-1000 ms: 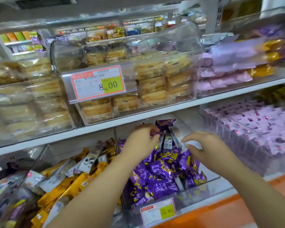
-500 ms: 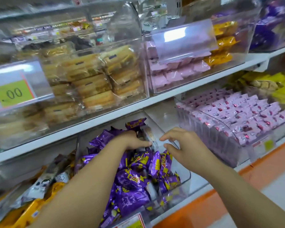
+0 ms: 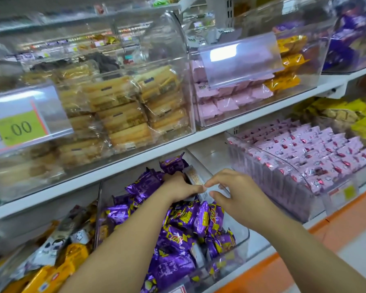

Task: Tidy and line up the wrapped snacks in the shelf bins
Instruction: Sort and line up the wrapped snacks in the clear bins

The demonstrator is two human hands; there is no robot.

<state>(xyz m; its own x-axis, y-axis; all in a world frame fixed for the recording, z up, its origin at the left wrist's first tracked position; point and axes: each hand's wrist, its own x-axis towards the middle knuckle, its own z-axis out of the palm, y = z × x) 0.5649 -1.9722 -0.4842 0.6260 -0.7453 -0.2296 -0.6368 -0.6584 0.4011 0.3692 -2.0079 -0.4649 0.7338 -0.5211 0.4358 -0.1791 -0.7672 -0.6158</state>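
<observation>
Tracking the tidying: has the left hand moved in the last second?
Yes: the left hand, gripping a pale packet, slid right past the upright purple packet, almost to the right hand.

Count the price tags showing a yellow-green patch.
2. The 8.00 tag fronts the cake bin, upper left; a smaller tag fronts the lower pink-snack bin, right. A third tag on the purple-snack bin is cut off at the bottom edge, its patch hidden.
</observation>
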